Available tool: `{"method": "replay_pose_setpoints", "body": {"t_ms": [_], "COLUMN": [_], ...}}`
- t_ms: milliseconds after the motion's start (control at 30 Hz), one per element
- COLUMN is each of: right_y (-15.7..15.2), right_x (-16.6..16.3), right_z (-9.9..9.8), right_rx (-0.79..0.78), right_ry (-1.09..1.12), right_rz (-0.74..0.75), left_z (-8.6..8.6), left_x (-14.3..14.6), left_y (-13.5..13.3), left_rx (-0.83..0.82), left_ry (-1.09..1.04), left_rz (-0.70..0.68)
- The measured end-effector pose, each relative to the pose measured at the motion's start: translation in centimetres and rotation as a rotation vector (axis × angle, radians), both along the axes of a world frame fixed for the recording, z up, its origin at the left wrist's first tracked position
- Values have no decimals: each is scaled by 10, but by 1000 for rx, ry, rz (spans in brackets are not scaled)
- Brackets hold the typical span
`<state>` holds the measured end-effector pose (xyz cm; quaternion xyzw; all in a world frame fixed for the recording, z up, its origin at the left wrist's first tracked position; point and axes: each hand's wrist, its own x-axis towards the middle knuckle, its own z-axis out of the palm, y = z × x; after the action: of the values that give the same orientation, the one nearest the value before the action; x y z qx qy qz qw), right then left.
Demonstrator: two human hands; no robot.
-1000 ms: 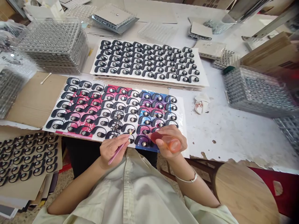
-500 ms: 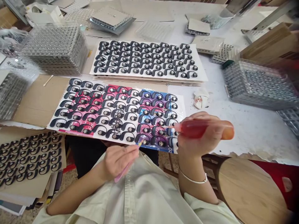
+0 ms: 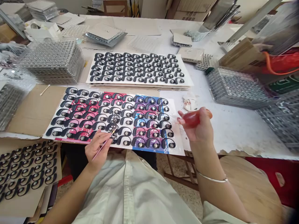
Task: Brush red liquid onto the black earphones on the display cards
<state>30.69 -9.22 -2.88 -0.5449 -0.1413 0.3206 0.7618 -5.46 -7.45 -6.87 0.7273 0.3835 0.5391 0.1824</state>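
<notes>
My left hand (image 3: 97, 151) pinches a thin brush (image 3: 101, 150) with a pink handle, its tip over the lower middle of a printed board (image 3: 178, 141). Rows of black hook-shaped pieces (image 3: 153, 142), each with a round metallic spot, cover this board. Off its right edge, my right hand (image 3: 202, 132) is wrapped round a squeeze bottle (image 3: 192, 119) of red-orange liquid, held tilted above the table. The bottle's nozzle is hidden by my fingers or too blurred to make out.
Behind lies a white board (image 3: 187, 81) with more black pieces. Clear plastic trays are stacked at left (image 3: 53, 59) and right (image 3: 238, 87). A crumpled, red-stained tissue (image 3: 189, 102) and a cotton swab (image 3: 45, 90) lie on the table. Below left sits another loaded board (image 3: 21, 199); a round stool (image 3: 252, 186) stands lower right.
My left hand has moved left with the brush, from the purple area to the board's middle. My right hand has drawn the bottle away from the board's right edge. The view has tilted up.
</notes>
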Motion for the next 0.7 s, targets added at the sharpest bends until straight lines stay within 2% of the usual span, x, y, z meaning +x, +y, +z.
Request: {"method": "replay_pose_setpoints", "body": {"t_ms": [100,333,433,500,567,633,700], "right_y": [9,55,67,65,55,42,29], "right_x": [-4,0,1,-1,-10,-28,-54], "right_z": [0,-4,3,13,24,30,29], "right_rx": [10,22,3,43,139,233,290], "right_ry": [-25,0,14,-32,-147,-320,-473], "right_rz": [23,81,68,-4,-114,-206,-210], "left_z": [-6,-4,2,10,19,27,32], "left_x": [3,6,4,6,13,25,38], "left_y": [1,12,14,7,-6,-20,-30], "left_rx": [7,-6,12,100,170,174,178], "left_ry": [-6,-28,0,123,247,282,321], "left_rz": [4,95,155,163,75,-97,-216]}}
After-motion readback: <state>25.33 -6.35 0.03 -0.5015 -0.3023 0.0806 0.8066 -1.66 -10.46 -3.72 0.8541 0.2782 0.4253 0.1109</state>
